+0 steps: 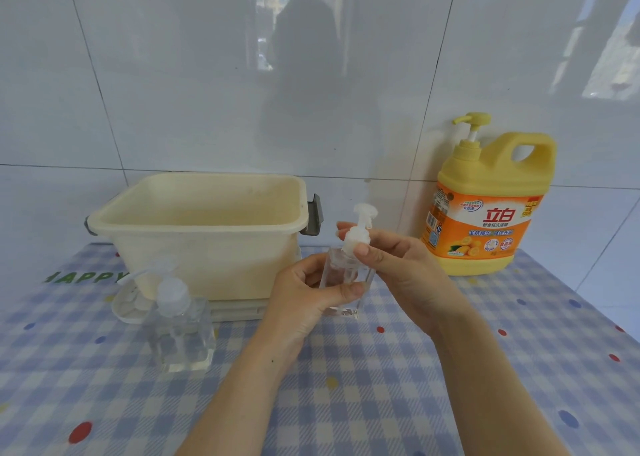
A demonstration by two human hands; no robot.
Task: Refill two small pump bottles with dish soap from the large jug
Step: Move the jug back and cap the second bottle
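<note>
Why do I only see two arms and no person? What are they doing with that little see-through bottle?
The camera sits on the person's head and looks down, so it misses the rest of them. The left hand holds a small clear bottle by its body, and the fingers of the right hand pinch its white pump top. A second small bottle stands on the checked tablecloth, in front of a cream tub. The big yellow soap jug waits by the wall.

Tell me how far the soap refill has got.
Done: nothing filled that I can see. In hand: left hand grips one bottle, right hand pinches its pump collar, likely unscrewing. Left: both fills; the second bottle stands capped, and the jug sits untouched.
</note>
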